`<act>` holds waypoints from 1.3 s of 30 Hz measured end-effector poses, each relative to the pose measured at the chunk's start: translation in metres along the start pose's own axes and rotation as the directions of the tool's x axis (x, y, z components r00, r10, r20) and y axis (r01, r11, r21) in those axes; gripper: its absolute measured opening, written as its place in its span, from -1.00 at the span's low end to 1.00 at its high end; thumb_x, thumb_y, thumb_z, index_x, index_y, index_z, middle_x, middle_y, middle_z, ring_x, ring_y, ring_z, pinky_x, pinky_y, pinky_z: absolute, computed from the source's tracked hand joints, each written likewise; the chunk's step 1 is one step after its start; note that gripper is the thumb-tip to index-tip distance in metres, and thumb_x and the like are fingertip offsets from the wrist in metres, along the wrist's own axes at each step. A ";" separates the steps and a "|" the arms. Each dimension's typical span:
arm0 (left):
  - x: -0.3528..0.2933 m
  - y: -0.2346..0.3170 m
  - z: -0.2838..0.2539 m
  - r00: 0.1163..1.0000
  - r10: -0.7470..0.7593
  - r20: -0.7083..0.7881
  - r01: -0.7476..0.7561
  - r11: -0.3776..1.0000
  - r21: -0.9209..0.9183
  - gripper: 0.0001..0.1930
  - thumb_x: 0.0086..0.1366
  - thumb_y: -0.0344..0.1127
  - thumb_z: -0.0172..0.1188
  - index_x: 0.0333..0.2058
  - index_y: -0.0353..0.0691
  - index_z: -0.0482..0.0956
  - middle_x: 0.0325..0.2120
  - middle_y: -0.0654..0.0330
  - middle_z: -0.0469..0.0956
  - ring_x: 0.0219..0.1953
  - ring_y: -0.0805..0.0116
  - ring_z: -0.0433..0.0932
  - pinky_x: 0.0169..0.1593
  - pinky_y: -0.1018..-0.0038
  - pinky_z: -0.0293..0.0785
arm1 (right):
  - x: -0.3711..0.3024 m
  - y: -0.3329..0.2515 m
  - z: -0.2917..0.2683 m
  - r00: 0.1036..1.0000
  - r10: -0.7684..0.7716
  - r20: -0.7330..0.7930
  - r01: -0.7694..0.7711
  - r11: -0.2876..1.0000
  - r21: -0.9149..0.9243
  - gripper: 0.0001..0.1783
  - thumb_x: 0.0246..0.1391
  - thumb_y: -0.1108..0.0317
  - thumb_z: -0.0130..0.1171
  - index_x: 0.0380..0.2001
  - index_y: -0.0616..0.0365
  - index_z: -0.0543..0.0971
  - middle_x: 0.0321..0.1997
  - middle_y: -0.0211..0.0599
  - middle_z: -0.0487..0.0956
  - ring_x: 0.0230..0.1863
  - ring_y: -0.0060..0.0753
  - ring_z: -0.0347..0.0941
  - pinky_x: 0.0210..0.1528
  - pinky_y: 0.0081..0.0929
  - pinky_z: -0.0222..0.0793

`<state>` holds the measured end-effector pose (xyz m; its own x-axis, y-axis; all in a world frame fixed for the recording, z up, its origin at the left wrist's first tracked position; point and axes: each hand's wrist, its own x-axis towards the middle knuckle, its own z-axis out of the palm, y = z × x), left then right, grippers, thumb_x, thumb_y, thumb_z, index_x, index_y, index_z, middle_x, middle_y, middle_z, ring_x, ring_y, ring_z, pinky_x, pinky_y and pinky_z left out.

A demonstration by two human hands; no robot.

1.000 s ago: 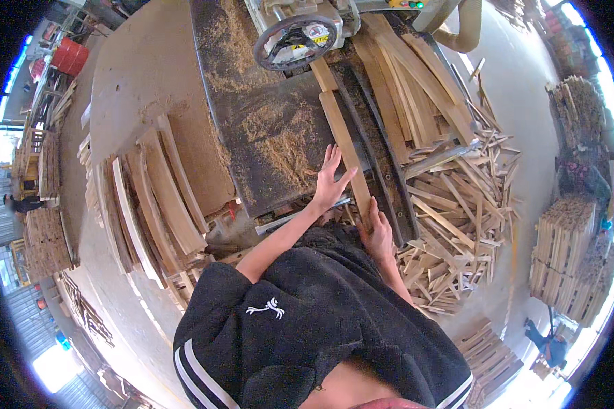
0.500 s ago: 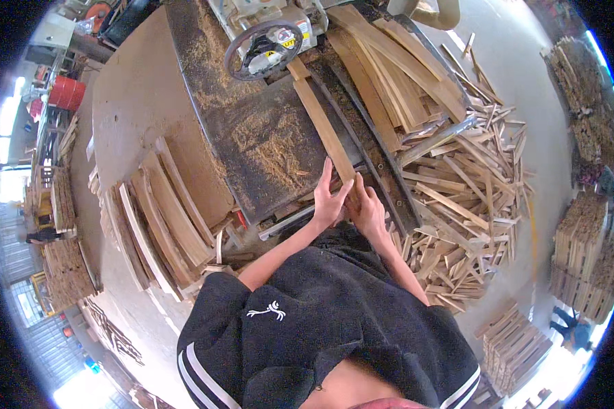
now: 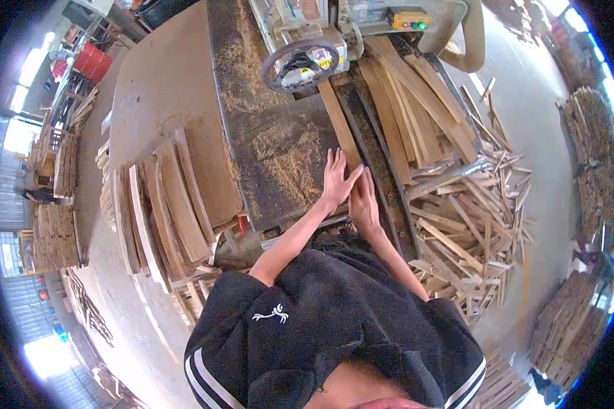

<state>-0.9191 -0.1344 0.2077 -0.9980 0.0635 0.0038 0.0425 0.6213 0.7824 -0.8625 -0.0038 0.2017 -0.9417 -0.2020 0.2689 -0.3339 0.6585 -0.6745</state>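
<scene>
A long, narrow wooden board [image 3: 339, 123] lies on the dark, sawdust-covered machine table [image 3: 252, 136], beside a metal guide rail [image 3: 372, 153]. Its far end runs in under the machine head, next to the black handwheel [image 3: 301, 65]. My left hand [image 3: 338, 181] rests on the board near its close end, fingers stretched out and spread, thumb reaching across. Against the same end, my right hand [image 3: 364, 202] has its fingers pressed together round the wood. That hand partly hides the board's near end.
Several boards [image 3: 423, 102] lie right of the rail. Beyond them offcuts [image 3: 484, 218] are heaped on the floor. To the left, curved boards [image 3: 167, 204] are stacked by a brown panel [image 3: 157, 88]. A control box [image 3: 409, 20] with a lit green button sits on the machine.
The board has slid farther forward under the machine head, and both hands have moved forward with it. My left fingers have spread over the board. The view has shifted, showing more of the machine.
</scene>
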 end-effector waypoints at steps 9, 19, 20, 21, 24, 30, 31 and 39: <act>0.055 -0.036 -0.049 0.984 0.124 -0.126 -0.114 0.990 0.086 -0.13 0.39 0.15 0.20 0.34 -0.57 0.27 0.43 -0.32 0.15 0.55 -0.31 -0.13 0.54 0.01 -0.01 | 0.090 0.019 0.047 1.000 -0.028 -0.007 0.029 0.989 0.143 -0.45 0.15 0.61 0.00 0.25 0.40 0.44 0.36 0.19 0.44 0.42 0.27 0.30 0.46 -0.01 0.27; -0.094 -0.175 -0.279 0.675 -0.250 -0.694 0.682 0.570 0.457 -0.20 0.39 0.02 0.21 0.41 -0.41 0.21 0.52 -0.17 0.00 0.58 -0.14 -0.15 0.58 0.01 -0.21 | 0.176 0.021 0.061 0.962 -0.270 -0.026 0.261 0.947 -0.188 -0.54 0.35 0.57 0.01 0.29 0.26 0.47 0.44 -0.02 0.40 0.50 0.05 0.25 0.48 -0.10 0.29; -0.120 -0.187 -0.291 0.618 -0.312 -0.722 0.762 0.465 0.451 -0.22 0.41 0.00 0.17 0.42 -0.41 0.20 0.52 -0.15 0.01 0.58 -0.16 -0.15 0.58 -0.01 -0.24 | 0.184 0.021 0.067 0.959 -0.283 -0.030 0.272 0.941 -0.203 -0.56 0.34 0.56 0.02 0.27 0.27 0.50 0.43 0.00 0.42 0.49 0.06 0.26 0.46 -0.09 0.32; -0.142 -0.194 -0.296 0.554 -0.365 -0.748 0.826 0.353 0.439 -0.24 0.43 -0.02 0.13 0.42 -0.41 0.19 0.51 -0.14 0.02 0.57 -0.17 -0.15 0.58 -0.02 -0.27 | 0.190 0.021 0.071 0.954 -0.296 -0.035 0.282 0.934 -0.218 -0.58 0.34 0.55 0.04 0.24 0.29 0.52 0.41 0.01 0.44 0.48 0.08 0.28 0.45 -0.09 0.35; -0.173 -0.208 -0.286 0.703 -0.196 -0.684 0.699 0.368 0.613 -0.28 0.47 -0.10 0.04 0.44 -0.42 0.13 0.52 -0.10 0.01 0.57 -0.14 -0.13 0.57 -0.06 -0.26 | 0.212 0.015 0.080 0.950 -0.311 -0.035 0.294 0.926 -0.238 -0.62 0.33 0.51 0.07 0.17 0.32 0.56 0.38 0.05 0.46 0.46 0.10 0.30 0.42 -0.08 0.37; -0.138 -0.213 -0.241 0.578 -0.194 -0.793 0.662 0.680 0.316 -0.32 0.40 -0.35 0.12 0.46 -0.28 0.17 0.44 -0.15 0.19 0.47 -0.14 0.16 0.47 0.00 0.10 | 0.245 0.003 0.085 0.944 -0.323 -0.070 0.301 0.927 -0.224 -0.65 0.32 0.45 0.12 0.12 0.31 0.58 0.25 0.04 0.56 0.32 0.13 0.43 0.34 -0.04 0.39; -0.135 -0.213 -0.239 0.545 -0.250 -0.800 0.564 0.816 0.130 -0.32 0.36 -0.44 0.13 0.44 -0.26 0.21 0.40 -0.19 0.25 0.40 -0.18 0.28 0.39 0.04 0.28 | 0.244 0.002 0.084 0.941 -0.328 -0.079 0.302 0.925 -0.232 -0.65 0.32 0.45 0.12 0.12 0.31 0.58 0.25 0.04 0.56 0.32 0.13 0.43 0.34 -0.04 0.39; -0.102 -0.167 -0.225 0.448 -0.728 -0.520 -0.131 0.522 -0.843 -0.32 0.18 -0.47 0.40 0.28 -0.51 0.42 0.10 -0.03 0.64 0.07 0.29 0.65 0.13 0.37 0.58 | 0.129 -0.109 0.110 0.883 -0.247 0.399 0.092 0.925 0.369 -0.37 0.25 0.21 0.35 0.30 0.25 0.45 0.00 -0.01 0.70 -0.08 -0.21 0.69 -0.06 -0.27 0.59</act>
<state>-0.8353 -0.4208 0.2168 -0.5024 -0.8295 -0.2440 0.1128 -0.3427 0.9326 -0.9522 -0.1813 0.2346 -0.7656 -0.6301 0.1299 -0.4101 0.3225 -0.8531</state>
